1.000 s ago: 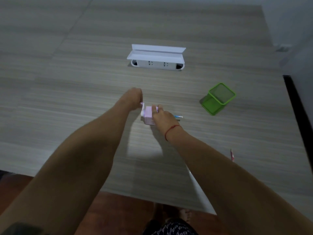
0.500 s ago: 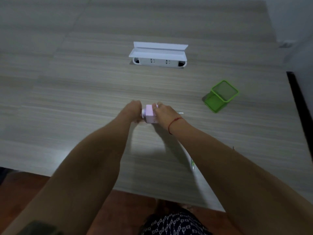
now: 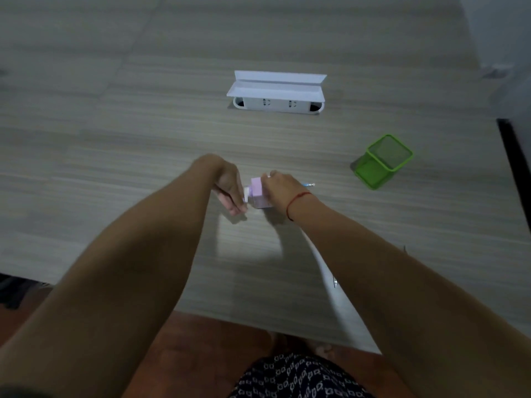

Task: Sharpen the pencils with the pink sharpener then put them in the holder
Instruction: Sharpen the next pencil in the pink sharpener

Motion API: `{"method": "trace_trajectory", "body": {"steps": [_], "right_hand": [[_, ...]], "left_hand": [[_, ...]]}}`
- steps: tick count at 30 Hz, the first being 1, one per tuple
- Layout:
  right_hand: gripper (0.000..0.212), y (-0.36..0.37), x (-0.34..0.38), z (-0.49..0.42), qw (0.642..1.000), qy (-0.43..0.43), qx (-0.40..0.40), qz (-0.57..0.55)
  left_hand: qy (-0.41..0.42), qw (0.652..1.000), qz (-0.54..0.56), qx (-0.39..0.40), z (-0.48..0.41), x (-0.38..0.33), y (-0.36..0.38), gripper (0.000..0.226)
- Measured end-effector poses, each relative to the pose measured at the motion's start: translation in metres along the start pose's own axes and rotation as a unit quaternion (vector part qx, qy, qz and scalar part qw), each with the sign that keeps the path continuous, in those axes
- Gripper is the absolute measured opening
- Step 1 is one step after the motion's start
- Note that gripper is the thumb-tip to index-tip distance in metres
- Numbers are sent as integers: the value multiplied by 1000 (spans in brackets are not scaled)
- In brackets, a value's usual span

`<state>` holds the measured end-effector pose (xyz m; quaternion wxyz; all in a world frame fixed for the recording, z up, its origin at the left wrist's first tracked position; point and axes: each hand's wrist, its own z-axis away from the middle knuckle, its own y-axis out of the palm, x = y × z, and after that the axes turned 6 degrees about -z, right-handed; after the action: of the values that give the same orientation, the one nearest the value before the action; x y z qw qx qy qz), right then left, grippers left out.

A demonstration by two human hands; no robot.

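A small pink sharpener (image 3: pixel 258 193) stands on the wooden table (image 3: pixel 143 156) at the centre. My left hand (image 3: pixel 230 188) pinches the white crank handle on the sharpener's left side. My right hand (image 3: pixel 283 189) grips the sharpener's body from the right and top. A pencil (image 3: pixel 308 185) with a blue-white end sticks out to the right past my right hand, its other end hidden in the sharpener. The green mesh holder (image 3: pixel 383 160) stands to the right, apart from both hands. Part of another pencil (image 3: pixel 335 282) shows beside my right forearm.
A white socket box (image 3: pixel 277 94) with its lid raised sits in the table behind the sharpener. A dark edge (image 3: pixel 514 168) marks the table's right side. The near table edge runs under my forearms, with a reddish floor (image 3: pixel 201 354) below.
My left hand has turned downward on the crank, fingers now below the handle. The view has shifted a little; the sharpener and holder stay where they were on the table.
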<state>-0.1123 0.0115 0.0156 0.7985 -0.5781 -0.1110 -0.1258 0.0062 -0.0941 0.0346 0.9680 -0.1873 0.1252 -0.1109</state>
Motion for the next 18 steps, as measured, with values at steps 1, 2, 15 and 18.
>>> {"method": "trace_trajectory", "body": {"steps": [1, 2, 15, 18], "right_hand": [[38, 0, 0, 0, 1000, 3, 0, -7], [38, 1, 0, -1, 1000, 4, -2, -11], [37, -5, 7, 1, 1000, 18, 0, -21], [36, -15, 16, 6, 999, 25, 5, -33]], "left_hand": [[3, 1000, 1, -4, -5, 2, 11, 23], [1, 1000, -24, -15, -13, 4, 21, 17], [41, 906, -117, -404, -44, -1, 3, 19], [31, 927, -168, -334, -19, -10, -22, 14]]}}
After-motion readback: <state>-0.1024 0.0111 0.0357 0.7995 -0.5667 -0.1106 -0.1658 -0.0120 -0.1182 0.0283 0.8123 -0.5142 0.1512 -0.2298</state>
